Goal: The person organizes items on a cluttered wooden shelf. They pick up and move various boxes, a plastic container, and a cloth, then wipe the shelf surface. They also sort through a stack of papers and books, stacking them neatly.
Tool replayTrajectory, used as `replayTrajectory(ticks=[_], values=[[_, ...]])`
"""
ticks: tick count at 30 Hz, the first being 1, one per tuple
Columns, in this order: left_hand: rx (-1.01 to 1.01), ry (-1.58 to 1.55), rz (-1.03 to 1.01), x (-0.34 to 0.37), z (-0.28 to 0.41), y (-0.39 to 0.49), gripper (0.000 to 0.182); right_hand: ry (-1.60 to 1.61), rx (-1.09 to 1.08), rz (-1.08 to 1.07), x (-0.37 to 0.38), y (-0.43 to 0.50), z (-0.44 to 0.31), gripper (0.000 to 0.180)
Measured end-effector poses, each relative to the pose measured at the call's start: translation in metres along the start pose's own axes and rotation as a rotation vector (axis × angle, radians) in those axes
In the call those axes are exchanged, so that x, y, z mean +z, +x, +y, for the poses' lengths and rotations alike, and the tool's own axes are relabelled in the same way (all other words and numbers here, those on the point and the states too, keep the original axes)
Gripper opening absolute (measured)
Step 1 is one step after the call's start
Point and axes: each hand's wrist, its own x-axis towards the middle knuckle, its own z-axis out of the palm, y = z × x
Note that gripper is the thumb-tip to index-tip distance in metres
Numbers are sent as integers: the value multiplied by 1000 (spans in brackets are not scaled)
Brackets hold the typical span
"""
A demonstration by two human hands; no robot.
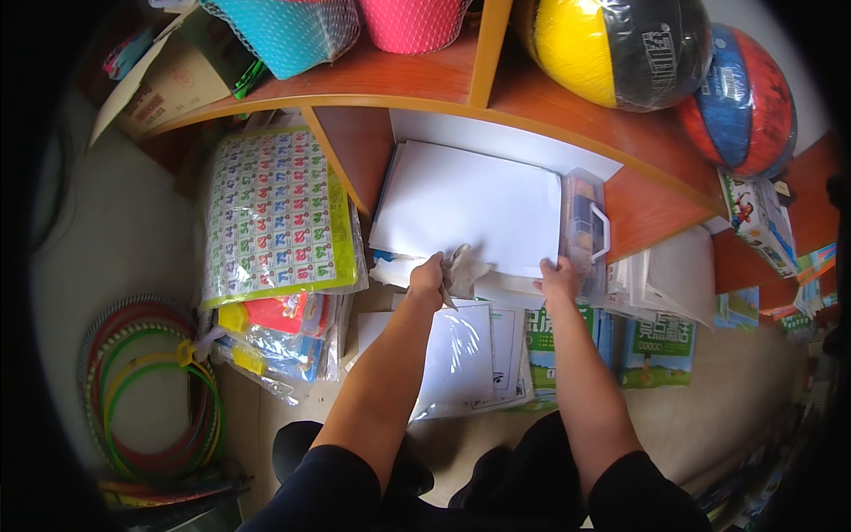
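Note:
A stack of large white sheets (469, 203) lies in the lower compartment of a wooden shelf. My left hand (427, 282) is closed on a crumpled greyish cloth (465, 269) at the stack's front edge. At the front right corner my right hand (557, 279) grips the edge of the white sheets, thumb on top. Below the front edge, torn white paper or wrapping (399, 271) sticks out. To the right of the stack stands a clear plastic case (585, 223) with a white handle.
Number charts in plastic (266, 213) lie at the left, above bagged coloured items. Hula hoops (156, 392) rest at the lower left. Plastic-sleeved papers (459, 359) and green books (658, 352) are on the floor. Wrapped balls (625, 53) and netted buckets (415, 23) sit on the upper shelf (412, 73).

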Motion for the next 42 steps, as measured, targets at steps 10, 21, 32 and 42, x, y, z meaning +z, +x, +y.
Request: replayTrajectory(ticks=[10,21,32,42], values=[[24,-64,25,2,6,-2,22,-602,-516,249,31,17,24,48],[187,-175,0,49,33,-48,46,442,82,-77,0,16,-47,25],[179,-6,-270,56,125,-123,30,1020,5,-554,-47,-16,-88,49],[713,1084,198,-87,172,-263,34,-1166,-688,-129,-1,4,0,87]])
